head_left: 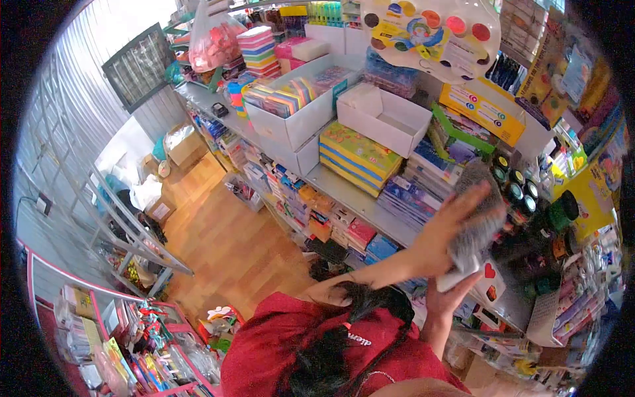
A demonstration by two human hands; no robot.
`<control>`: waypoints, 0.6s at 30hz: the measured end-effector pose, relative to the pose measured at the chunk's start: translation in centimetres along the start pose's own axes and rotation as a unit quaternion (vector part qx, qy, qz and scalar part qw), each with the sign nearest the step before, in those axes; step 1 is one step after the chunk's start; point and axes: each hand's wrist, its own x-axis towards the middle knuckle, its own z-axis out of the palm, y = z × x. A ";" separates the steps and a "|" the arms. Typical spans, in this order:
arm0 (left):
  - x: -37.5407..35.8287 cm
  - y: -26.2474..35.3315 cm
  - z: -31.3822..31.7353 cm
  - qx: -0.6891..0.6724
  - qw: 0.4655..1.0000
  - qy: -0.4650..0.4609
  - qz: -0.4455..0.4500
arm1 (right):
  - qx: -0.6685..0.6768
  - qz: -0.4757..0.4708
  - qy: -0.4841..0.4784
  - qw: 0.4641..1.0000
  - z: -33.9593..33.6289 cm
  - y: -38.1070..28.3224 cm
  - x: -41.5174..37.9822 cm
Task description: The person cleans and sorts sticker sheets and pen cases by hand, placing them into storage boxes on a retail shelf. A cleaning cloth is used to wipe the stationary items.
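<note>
My left hand point(461, 218) reaches across to the right, its fingers spread over and gripping a grey fuzzy cloth-like thing point(477, 228), slightly blurred. Below it, my right hand point(446, 294) is closed around a pale, flat-ended piece point(458, 274) at the lower end of the grey thing. I cannot tell whether the pale piece and the grey thing are one object. Close beside both hands are dark jars with light lids point(522, 188) and a white card with a red heart point(489, 271). Stacked booklets point(413, 192) lie just left of my left hand.
A long shelf counter point(344, 192) carries an open white box point(383, 119), yellow-green packs point(360, 155) and a box of colourful packets point(291, 99). A paint palette pack point(430, 33) hangs above. Wooden floor point(231, 238), metal ladder-like frame point(126, 218) and cartons point(185, 145) are at left.
</note>
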 end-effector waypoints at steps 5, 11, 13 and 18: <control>-3.1 0.4 2.4 -0.228 0.964 0.004 -0.135 | -0.142 -0.191 -0.020 0.971 4.8 -1.8 3.2; -2.9 3.2 0.0 0.029 0.996 -0.078 0.020 | -0.093 -0.063 -0.004 0.994 2.1 -0.1 2.3; -0.8 2.6 -1.5 -0.026 1.000 0.004 -0.013 | -0.142 -0.036 -0.031 0.989 1.6 0.5 0.6; -3.1 -0.7 1.6 -0.299 0.945 0.035 -0.126 | -0.220 -0.086 -0.064 0.970 3.0 -0.1 1.6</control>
